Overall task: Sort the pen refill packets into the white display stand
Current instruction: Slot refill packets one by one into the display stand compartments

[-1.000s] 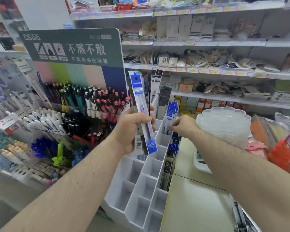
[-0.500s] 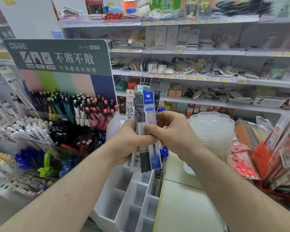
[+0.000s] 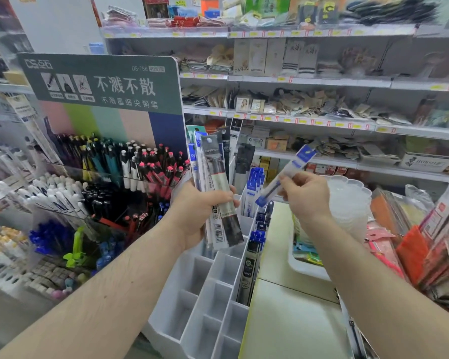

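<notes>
My left hand [image 3: 196, 212] grips a fanned bundle of refill packets [image 3: 216, 189], upright above the white display stand [image 3: 192, 301]. A grey-black packet faces me at the front of the bundle. My right hand [image 3: 306, 196] pinches a single blue-topped refill packet [image 3: 287, 174], tilted with its top toward the upper right. It hangs over the stand's right column, where blue packets [image 3: 254, 185] and a black packet [image 3: 248, 275] stand in compartments. Most compartments nearer me hold nothing.
A tiered pen display [image 3: 101, 177] with a green sign [image 3: 101, 81] stands to the left. A stack of clear plastic palettes [image 3: 347, 200] sits right of my right hand, over a white tray [image 3: 306, 268]. Shop shelves [image 3: 322, 117] fill the background. Packaged goods [image 3: 430, 244] crowd the right edge.
My right hand has pulled one blue-topped packet out of the bundle and carried it to the right. The left hand keeps the rest of the bundle.
</notes>
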`<state>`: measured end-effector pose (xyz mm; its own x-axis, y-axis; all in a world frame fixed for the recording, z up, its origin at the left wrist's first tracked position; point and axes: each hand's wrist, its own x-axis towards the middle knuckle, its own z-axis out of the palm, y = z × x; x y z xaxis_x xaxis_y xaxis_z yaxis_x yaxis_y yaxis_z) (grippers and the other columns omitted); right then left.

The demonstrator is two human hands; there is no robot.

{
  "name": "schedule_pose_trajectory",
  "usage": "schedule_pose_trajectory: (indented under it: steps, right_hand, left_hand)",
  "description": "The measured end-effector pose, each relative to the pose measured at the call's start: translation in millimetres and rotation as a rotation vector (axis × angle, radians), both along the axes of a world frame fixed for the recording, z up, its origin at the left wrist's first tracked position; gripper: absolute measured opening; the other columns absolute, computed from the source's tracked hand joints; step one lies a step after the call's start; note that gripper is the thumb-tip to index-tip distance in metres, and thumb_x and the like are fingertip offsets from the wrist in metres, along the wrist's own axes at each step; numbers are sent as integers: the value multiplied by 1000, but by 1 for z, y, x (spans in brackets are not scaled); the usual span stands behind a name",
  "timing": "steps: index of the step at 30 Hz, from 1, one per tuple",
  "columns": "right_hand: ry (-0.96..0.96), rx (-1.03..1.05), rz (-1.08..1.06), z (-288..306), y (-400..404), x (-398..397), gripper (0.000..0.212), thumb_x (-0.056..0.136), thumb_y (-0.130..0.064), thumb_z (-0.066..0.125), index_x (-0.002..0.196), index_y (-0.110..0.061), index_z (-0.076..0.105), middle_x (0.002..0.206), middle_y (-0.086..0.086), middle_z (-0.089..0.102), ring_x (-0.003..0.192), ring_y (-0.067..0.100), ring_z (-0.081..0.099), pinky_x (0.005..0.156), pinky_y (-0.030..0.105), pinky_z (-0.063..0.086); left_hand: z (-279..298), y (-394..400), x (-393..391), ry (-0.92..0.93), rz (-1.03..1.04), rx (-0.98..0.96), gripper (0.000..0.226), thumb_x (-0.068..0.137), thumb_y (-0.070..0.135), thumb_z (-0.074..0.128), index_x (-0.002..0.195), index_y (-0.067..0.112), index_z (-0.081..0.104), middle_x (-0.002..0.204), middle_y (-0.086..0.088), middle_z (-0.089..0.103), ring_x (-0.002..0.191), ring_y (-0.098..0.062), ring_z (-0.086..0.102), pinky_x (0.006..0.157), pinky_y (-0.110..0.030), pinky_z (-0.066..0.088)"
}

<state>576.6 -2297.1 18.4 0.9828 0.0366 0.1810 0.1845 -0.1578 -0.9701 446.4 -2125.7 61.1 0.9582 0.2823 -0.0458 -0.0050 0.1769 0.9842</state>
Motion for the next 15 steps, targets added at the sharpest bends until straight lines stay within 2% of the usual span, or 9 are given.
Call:
schedule_pose_trajectory:
  steps: [2,3,5,7,9,11,13,15]
  right_hand:
    - [34,-124,61,-21,11,13,23,93,-22,68,71,-24,71,75,2,73,75,30,69,75,46,60]
    - [41,-157,77,-28,17,18,23,94,-24,68,71,-23,72,75,1,73,78,30,70,78,47,59]
    - [30,-212,99,-37,28,26,17,94,-26,67,79,-23,74,76,-2,72,81,28,69,76,39,58]
    - [8,-300,123,-43,37,32,16,96,-28,65,91,-19,76,79,-3,70,82,24,66,71,29,50]
    - [5,-412,149,-49,43,36,19,97,-29,62,99,-16,77,84,-1,68,84,20,63,70,25,43]
    - [-7,-610,189,-58,49,41,20,97,-30,61,99,-17,75,89,1,67,82,18,60,65,24,40]
    - [1,-768,205,-68,54,44,17,95,-32,62,98,-18,73,93,3,68,83,18,60,69,27,48]
    - [46,-781,213,-75,56,47,16,93,-32,65,101,-19,70,94,2,68,85,19,62,77,35,55]
  left_hand:
    - [0,-1,1,4,-9,1,20,86,-10,61,94,8,62,80,-5,70,74,-19,71,70,-37,56]
    - [0,-1,1,6,-15,2,20,86,-10,61,96,8,62,80,-4,70,74,-18,71,70,-36,56]
    - [0,-1,1,-2,-16,-9,22,86,-11,60,98,8,61,80,-3,71,72,-17,71,68,-34,56]
    - [-1,-2,1,-13,-18,-14,24,86,-12,60,100,7,60,78,-3,71,70,-17,71,65,-32,57]
    - [-3,-2,1,-24,-19,-10,23,86,-13,60,99,6,60,77,-3,71,69,-17,71,63,-31,57]
    - [-4,-2,1,-36,-27,25,21,86,-13,61,93,6,62,74,-3,71,68,-17,70,65,-32,57]
    - [-4,-3,0,-44,-50,62,19,85,-13,61,89,6,63,71,-2,71,68,-16,71,65,-30,57]
    - [-5,-3,0,-43,-63,83,17,86,-12,62,88,5,64,70,-2,71,69,-16,71,64,-29,57]
